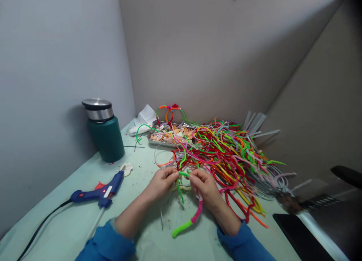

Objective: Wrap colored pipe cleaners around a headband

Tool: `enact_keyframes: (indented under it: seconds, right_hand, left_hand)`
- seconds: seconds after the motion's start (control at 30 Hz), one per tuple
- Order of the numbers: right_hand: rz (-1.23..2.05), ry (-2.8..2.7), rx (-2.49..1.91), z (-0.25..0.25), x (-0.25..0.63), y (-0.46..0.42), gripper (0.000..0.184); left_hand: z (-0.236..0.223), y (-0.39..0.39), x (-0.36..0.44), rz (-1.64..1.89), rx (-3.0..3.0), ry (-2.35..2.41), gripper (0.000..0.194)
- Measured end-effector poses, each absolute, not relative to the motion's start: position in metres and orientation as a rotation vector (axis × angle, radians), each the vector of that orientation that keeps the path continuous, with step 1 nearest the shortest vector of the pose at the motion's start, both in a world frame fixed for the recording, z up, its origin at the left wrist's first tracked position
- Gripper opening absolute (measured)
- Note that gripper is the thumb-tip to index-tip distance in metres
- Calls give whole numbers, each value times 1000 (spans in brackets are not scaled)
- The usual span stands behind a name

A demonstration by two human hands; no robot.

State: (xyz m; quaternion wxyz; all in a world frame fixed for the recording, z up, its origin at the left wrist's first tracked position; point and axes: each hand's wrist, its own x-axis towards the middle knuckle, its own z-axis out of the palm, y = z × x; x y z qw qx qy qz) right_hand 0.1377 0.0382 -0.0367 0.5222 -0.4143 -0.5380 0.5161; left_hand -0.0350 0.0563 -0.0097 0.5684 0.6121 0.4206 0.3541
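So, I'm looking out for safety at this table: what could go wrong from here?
The blue glue gun has a lit light, so it may be hot; the left sleeve, close to its glue stick, could nudge it. The tangled strands near the right hand might also snag the pink-and-green piece just below that hand.

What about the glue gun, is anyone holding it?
No, the glue gun lies on the table, apart from the left hand and right hand.
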Motion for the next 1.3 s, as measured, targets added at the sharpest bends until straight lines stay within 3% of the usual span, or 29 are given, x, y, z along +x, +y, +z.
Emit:
enact_keyframes:
  seconds: [0.17,0.27,0.37,0.63,1.0,1.3]
  right_hand:
    - [1231,-1294,-1071,-38,135,40,29]
    - [1248,-1250,-1085,-41,135,42,30]
    - [1267,-1221,-1087,-43,135,44,28]
    - [1279,-1223,-1115,-39,134,42,29]
    - [1202,-1278,-1140,-38,133,42,28]
    - [1160,-1348,-1146,-40,133,42,27]
  left_hand:
    - [-12,57,-36,729,1322,942,36]
    - [-14,59,-39,687,1453,986,25]
    - [-16,60,-40,778,1745,1061,14]
    - [-24,62,-41,977,2226,1233,16]
    - [-18,60,-38,994,2053,1284,11]
    - [-18,64,-39,800,1541,1206,31]
